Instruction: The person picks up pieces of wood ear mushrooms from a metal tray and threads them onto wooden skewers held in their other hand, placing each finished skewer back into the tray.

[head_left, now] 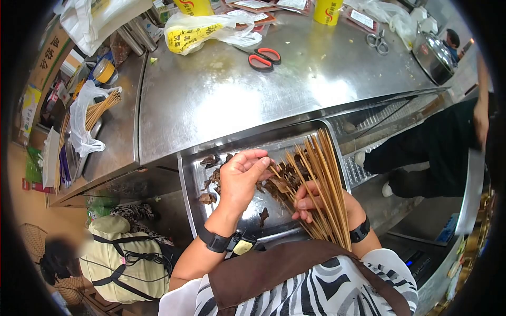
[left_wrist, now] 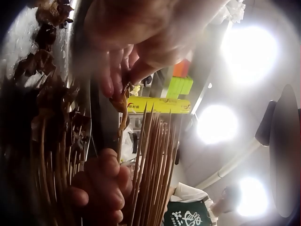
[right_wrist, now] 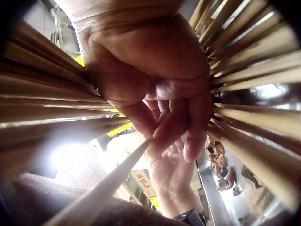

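The left hand (head_left: 240,181) (left_wrist: 141,28) pinches a brown, wet-looking piece (left_wrist: 121,107) at the tip of a thin wooden stick. Below it, the right hand (head_left: 311,200) (left_wrist: 103,188) holds that stick between thumb and fingers; in the right wrist view the stick (right_wrist: 110,174) points up to the fingers of the right hand (right_wrist: 155,80). A bundle of bare sticks (head_left: 329,184) lies against the right hand and forearm. Sticks with brown pieces (head_left: 279,184) lie in the metal tray (head_left: 188,192), beside loose brown pieces (head_left: 207,198).
Behind the tray, a steel counter (head_left: 184,105) carries red-handled scissors (head_left: 263,59), grey scissors (head_left: 377,43), a yellow bag (head_left: 187,38) and a lidded pot (head_left: 435,58). More sticks (head_left: 103,109) stand in a plastic bag at left. People are at lower left and right.
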The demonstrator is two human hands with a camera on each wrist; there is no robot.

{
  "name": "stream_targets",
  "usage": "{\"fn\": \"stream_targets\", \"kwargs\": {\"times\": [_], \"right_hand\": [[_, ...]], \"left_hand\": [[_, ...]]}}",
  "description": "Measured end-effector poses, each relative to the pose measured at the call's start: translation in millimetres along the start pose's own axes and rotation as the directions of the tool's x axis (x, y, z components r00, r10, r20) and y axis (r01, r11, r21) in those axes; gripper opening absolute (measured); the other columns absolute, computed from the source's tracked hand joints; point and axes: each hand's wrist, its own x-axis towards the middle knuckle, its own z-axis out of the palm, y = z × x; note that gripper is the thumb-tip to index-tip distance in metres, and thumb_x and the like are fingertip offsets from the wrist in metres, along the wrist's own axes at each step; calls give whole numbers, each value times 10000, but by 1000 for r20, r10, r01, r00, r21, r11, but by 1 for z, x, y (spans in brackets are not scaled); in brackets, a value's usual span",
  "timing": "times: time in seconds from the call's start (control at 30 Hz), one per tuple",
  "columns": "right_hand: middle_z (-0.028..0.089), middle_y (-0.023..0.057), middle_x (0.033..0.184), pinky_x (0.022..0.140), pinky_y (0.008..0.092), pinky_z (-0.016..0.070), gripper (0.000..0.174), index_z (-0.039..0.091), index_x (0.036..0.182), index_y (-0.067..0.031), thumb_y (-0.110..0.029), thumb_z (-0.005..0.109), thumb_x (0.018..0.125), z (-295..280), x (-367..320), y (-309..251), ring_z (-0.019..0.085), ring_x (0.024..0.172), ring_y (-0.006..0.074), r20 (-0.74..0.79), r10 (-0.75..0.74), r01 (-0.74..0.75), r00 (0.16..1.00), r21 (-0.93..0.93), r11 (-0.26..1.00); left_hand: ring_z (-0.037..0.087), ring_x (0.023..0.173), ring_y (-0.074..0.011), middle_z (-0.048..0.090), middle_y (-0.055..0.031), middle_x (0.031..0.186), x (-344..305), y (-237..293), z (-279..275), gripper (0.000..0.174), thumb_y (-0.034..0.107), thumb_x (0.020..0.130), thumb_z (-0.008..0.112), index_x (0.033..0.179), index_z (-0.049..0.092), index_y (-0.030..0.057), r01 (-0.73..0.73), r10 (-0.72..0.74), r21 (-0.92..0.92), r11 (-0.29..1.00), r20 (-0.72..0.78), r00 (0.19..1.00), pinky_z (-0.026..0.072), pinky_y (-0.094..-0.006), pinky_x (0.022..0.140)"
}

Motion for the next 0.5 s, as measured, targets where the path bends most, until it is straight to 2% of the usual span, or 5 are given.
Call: {"fn": "stream_targets", "kwargs": {"times": [0.07,0.3,0.5], "right_hand": [[635,60,697,865,342,543,114,627,900,-15,-59,718,845,0,0,0,640,640,158,0,2,-2,1000,8,1000],[637,60,704,870,344,542,113,629,906,-15,-55,716,846,-3,1,1,646,652,167,-2,11,-11,1000,3,1000],[635,58,717,878,366,540,133,625,927,-7,-54,719,844,-4,2,3,646,654,168,9,-11,11,1000,17,1000]], "left_hand": [[697,865,-200,697,-111,941,0,2,0,186,64,928,632,1093,612,-18,52,-52,-13,999,16,999,572,-289,751],[693,879,-174,712,-121,936,1,3,-2,181,86,924,642,1066,643,-26,59,-61,60,996,33,998,557,-276,781],[675,876,-143,719,-128,964,-3,-2,0,192,99,919,657,1069,653,-21,149,-155,84,985,62,986,533,-262,788]]}}
